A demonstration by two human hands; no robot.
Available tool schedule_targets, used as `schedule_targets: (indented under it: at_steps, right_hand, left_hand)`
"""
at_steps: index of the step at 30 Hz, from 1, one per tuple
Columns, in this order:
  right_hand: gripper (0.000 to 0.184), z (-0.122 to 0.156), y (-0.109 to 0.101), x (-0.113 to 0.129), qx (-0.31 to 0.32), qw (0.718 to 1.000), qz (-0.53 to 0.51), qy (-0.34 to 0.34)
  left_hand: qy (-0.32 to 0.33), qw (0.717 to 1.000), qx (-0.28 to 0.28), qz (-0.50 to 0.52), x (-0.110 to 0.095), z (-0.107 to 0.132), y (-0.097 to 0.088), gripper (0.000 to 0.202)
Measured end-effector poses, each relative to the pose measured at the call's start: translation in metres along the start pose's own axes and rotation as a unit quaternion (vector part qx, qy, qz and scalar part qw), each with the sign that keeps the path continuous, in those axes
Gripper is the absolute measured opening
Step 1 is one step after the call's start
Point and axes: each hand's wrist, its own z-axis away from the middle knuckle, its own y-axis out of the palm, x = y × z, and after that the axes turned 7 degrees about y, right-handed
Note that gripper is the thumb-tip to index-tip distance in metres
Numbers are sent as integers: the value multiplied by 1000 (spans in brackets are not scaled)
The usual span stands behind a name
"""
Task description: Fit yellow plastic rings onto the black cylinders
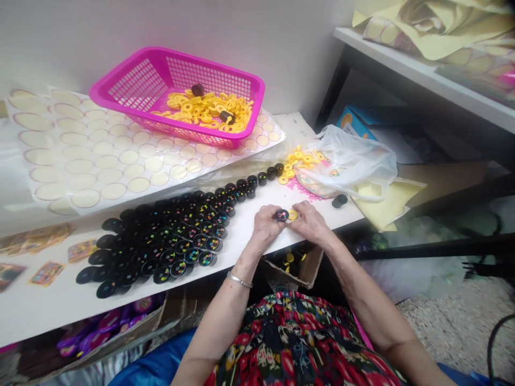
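Observation:
My left hand is closed around a small black cup with coloured bits inside, its mouth turned up toward me. Right beside it, my right hand pinches a yellow ring close to the cup's rim. Both hands are over the front edge of the white table. To their left stand many similar black cups in packed rows, coloured bits showing in those that face me. Beyond my hands lie a heap of yellow rings and scattered pink bits.
A pink basket with yellow rings and a few black cups rests on sticker sheets. A clear plastic bag and a lone black cup are at right. Below the edge is a cardboard box; a shelf overhangs the right.

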Motion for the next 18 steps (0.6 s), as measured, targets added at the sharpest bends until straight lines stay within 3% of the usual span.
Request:
schedule_targets:
  at_steps: [6, 12, 15, 18]
  right_hand:
    - [17, 4, -1, 1, -22, 996, 84, -18]
    - [14, 6, 4, 4, -62, 990, 119, -35]
    - [18, 6, 8, 1, -110, 992, 58, -36]
    - [22, 6, 6, 2, -173, 982, -70, -39]
  left_hand:
    - [1, 1000, -4, -2, -1, 0, 0, 22]
    - [-32, 999, -9, 30, 1, 2, 2, 27]
    - [-56, 997, -22, 52, 2, 3, 4, 37]
    - [-71, 994, -30, 77, 4, 4, 8, 46]
